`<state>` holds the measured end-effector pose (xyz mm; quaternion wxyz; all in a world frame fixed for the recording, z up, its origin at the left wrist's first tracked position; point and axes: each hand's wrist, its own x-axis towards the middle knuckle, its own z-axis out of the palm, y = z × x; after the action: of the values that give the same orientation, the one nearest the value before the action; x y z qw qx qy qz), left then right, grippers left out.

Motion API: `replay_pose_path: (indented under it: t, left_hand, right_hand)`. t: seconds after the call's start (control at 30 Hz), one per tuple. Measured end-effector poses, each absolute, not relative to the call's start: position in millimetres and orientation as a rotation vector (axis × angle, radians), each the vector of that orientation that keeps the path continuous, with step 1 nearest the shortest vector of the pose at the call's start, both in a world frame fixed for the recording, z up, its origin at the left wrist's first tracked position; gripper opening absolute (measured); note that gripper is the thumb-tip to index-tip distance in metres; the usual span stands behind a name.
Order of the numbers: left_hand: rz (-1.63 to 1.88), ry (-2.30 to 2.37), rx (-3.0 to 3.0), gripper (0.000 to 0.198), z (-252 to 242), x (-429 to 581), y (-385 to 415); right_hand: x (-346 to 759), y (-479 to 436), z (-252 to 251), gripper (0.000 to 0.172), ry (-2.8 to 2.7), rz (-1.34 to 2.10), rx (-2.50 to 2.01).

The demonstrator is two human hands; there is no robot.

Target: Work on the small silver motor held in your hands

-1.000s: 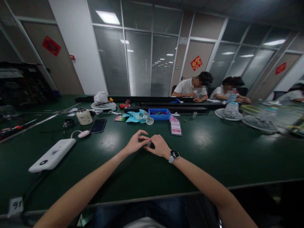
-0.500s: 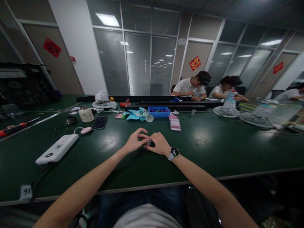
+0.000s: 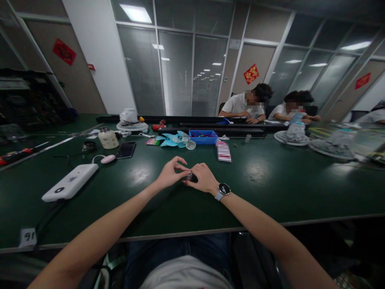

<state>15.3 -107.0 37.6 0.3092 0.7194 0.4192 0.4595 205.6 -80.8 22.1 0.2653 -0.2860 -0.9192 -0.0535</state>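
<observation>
grey metal part (image 3: 189, 175), small, over green table (image 3: 168, 216), clamped in right hand (image 3: 204, 177), left hand (image 3: 171, 174) with thumb at its top, cannot tell whether gripping, blue tray (image 3: 204, 140) farther back, light-blue fan blades (image 3: 170, 139) just beside tray, dark phone (image 3: 126, 150) off to the left

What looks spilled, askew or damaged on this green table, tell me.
Nothing looks spilled or plainly damaged. The one oddity is the light-blue fan blade, lying loose and unmounted beside the blue bin. The small part being handled is too hidden to judge.
</observation>
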Motion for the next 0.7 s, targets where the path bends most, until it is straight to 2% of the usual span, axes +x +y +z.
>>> replay_pose_path:
  t: [0.3, 0.5, 0.7]
  left_hand:
    - [1.256, 1.182, 2.030, 0.034, 43.5, 13.9, -119.3]
    - [1.307, 1.195, 2.015, 0.029, 45.4, 17.4, -120.2]
    - [1.350, 1.254, 1.883, 0.041, 51.7, -14.1, -99.7]
  right_hand:
    - [204.9, -87.1, 13.9, 0.029, -2.385, 0.238, -0.747]
    - [203.8, -88.6, 12.5, 0.033, -2.337, 0.330, -0.826]
    - [203.9, -91.4, 15.1, 0.035, -2.326, 0.393, -0.836]
